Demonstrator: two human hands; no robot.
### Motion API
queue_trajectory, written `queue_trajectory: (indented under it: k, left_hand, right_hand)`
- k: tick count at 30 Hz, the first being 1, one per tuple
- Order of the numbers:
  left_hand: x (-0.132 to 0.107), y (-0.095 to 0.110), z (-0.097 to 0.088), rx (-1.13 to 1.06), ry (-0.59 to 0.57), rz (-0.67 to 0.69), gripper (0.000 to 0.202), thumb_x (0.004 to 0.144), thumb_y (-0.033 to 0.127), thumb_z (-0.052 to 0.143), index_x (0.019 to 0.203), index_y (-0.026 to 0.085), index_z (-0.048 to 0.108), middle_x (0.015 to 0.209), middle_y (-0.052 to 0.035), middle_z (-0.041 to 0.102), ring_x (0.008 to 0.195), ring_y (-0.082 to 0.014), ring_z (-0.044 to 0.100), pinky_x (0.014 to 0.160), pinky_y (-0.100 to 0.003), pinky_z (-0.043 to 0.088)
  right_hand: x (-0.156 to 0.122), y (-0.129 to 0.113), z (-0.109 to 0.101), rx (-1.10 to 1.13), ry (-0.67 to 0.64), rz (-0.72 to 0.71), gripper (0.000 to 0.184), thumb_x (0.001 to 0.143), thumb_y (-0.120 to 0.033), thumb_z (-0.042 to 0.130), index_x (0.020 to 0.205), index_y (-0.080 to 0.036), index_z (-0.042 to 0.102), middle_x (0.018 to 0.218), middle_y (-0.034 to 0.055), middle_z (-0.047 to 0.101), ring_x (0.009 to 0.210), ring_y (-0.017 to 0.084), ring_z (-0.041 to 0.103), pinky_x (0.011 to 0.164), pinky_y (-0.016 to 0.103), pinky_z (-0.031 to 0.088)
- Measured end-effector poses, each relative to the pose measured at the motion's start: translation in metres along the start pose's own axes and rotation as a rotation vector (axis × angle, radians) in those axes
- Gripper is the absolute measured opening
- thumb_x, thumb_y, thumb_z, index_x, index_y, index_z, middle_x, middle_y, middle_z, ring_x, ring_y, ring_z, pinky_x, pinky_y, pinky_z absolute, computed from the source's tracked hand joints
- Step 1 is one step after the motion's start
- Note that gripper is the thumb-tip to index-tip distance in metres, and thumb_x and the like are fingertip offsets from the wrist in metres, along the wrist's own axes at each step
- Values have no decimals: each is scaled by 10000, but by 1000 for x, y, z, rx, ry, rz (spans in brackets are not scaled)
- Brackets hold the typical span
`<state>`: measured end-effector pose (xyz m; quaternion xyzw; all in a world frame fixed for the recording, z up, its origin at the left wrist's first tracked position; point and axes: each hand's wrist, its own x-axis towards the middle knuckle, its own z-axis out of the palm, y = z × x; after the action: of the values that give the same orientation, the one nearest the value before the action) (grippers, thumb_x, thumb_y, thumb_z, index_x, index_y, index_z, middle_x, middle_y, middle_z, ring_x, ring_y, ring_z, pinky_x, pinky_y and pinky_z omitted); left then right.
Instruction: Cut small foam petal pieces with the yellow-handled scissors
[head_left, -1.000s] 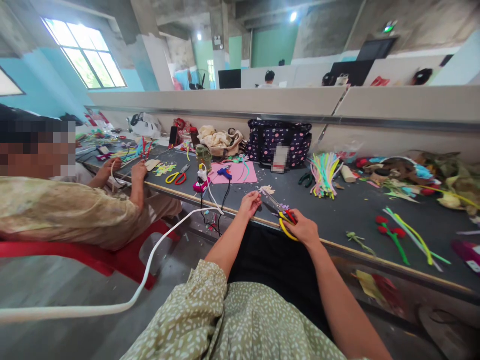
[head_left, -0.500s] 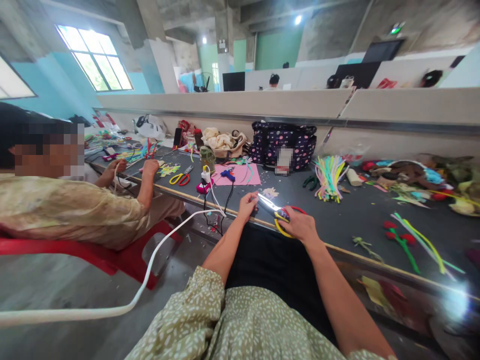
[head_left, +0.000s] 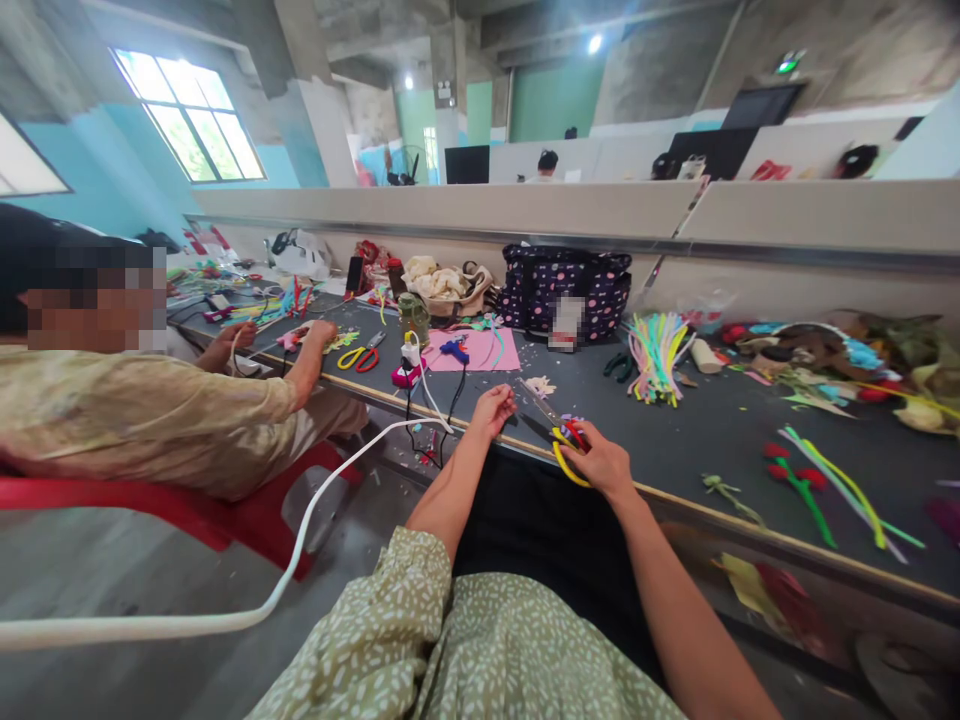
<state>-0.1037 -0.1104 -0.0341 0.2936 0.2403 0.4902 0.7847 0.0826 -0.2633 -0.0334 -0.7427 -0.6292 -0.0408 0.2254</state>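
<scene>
My right hand (head_left: 606,462) grips scissors (head_left: 541,405) by their red and yellow handles, the blades pointing up and left over the table's front edge. My left hand (head_left: 493,411) is just left of the blade tips. Its fingers are curled together, and whatever may be between them is too small to make out. Pale scraps (head_left: 541,385) lie on the dark tabletop just beyond the blades. Behind my left hand a blue glue gun (head_left: 454,350) rests on a pink sheet (head_left: 495,352).
A bundle of pastel pipe cleaners (head_left: 657,358) stands right of a patterned bag (head_left: 566,292). Red flowers on a green stem (head_left: 808,485) lie at the right. A white cable (head_left: 315,500) crosses on the left, near a co-worker (head_left: 150,410) seated on a red chair.
My right hand has turned the scissors a little, and their blades now stand apart from my left fingers. The co-worker's far hand has moved right along the table.
</scene>
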Motion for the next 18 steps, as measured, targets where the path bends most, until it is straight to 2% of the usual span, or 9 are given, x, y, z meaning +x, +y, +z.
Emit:
queue_trajectory:
  k: [3,8,18]
  left_hand:
    - [0,0,-1,3,-32,-20,257,603,200,773,761,130,583,665,7,564,525,-44,479,595,-218,447]
    - [0,-1,0,16,-47,-31,223,614,193,761,719,129,575,632,9,553,519,-42,471,597,-215,437]
    - [2,-3,3,65,10,-45,216,618,174,746,677,129,544,542,33,506,492,-47,470,592,-220,444]
  right_hand:
    - [-1,2,4,-3,-6,-33,517,766,-620,473,1166,-298,535,944,5,694,802,210,645,645,291,441]
    - [-1,1,4,-64,-33,-40,539,757,-622,479,1188,-303,533,869,8,702,746,218,649,624,301,441]
    - [-1,-2,-1,-109,-68,-59,540,762,-617,466,1189,-295,532,841,11,698,728,217,648,610,296,438]
